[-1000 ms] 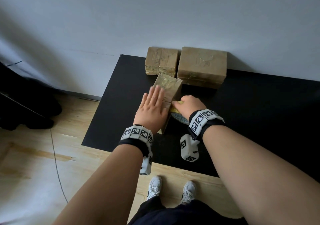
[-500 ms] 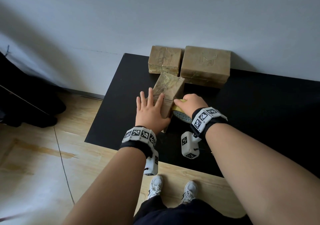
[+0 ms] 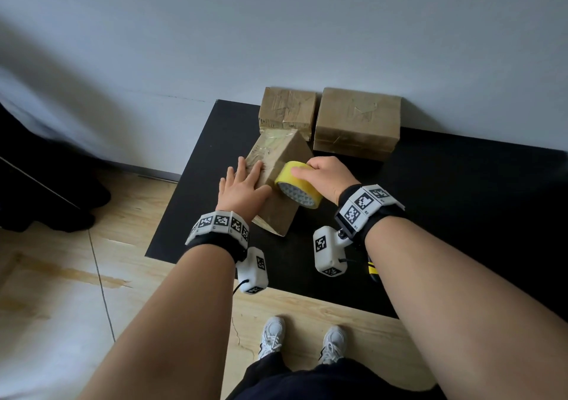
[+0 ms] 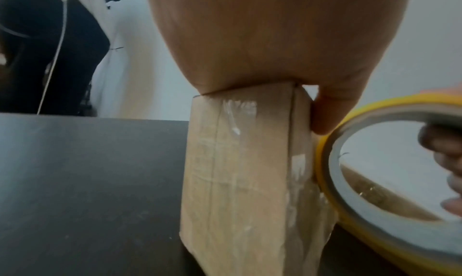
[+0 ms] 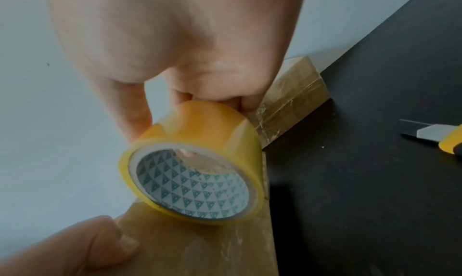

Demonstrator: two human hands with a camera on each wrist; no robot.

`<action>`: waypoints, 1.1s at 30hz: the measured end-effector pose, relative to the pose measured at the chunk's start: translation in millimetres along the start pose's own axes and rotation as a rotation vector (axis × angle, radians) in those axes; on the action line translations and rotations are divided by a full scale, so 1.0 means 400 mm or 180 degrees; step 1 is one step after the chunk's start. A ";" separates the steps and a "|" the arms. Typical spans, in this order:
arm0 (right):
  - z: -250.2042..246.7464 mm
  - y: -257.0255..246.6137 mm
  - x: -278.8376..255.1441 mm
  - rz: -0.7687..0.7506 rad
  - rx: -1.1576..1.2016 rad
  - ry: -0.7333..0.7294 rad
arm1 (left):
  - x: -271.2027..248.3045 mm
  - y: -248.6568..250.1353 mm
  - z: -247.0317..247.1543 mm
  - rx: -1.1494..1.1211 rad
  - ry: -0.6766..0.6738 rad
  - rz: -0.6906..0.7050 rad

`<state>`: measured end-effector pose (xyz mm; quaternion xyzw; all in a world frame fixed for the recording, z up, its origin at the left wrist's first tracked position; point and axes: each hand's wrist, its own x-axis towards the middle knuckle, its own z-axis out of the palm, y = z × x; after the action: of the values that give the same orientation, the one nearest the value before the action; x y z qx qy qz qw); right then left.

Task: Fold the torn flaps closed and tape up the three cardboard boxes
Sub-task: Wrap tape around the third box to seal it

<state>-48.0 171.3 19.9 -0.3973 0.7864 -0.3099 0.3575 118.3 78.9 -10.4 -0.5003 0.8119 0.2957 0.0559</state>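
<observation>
The nearest cardboard box stands tilted on the black mat, with clear tape showing on its faces. My left hand lies flat on its top face with straight fingers, and its thumb rests against the box's right side. My right hand grips a yellow tape roll and holds it against that right side, just beyond the thumb. Two more taped boxes, a small one and a larger one, sit against the wall.
A yellow and black utility knife lies on the mat to the right, partly hidden under my right forearm. A grey wall runs behind the boxes. Wooden floor and my shoes are at the near side. Something dark is at the far left.
My right hand has lifted the tape roll from low beside the box up onto its right side. My left hand has slid back toward the box's near end.
</observation>
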 end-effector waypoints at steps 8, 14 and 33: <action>0.039 0.056 0.005 0.0619 -0.1056 -0.0032 | 0.007 -0.007 -0.004 0.0154 -0.0067 0.0024; 0.048 0.043 0.008 0.0293 -0.0468 0.0047 | 0.025 -0.016 -0.027 0.0047 -0.0035 -0.0209; 0.064 0.123 0.009 0.0348 -0.0247 0.0263 | 0.047 -0.055 -0.069 -0.0955 -0.0141 -0.0506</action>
<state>-48.6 187.4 -33.4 -0.3542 0.8323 -0.2754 0.3254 133.2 42.4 -4.5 -0.5590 0.7150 0.4193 0.0217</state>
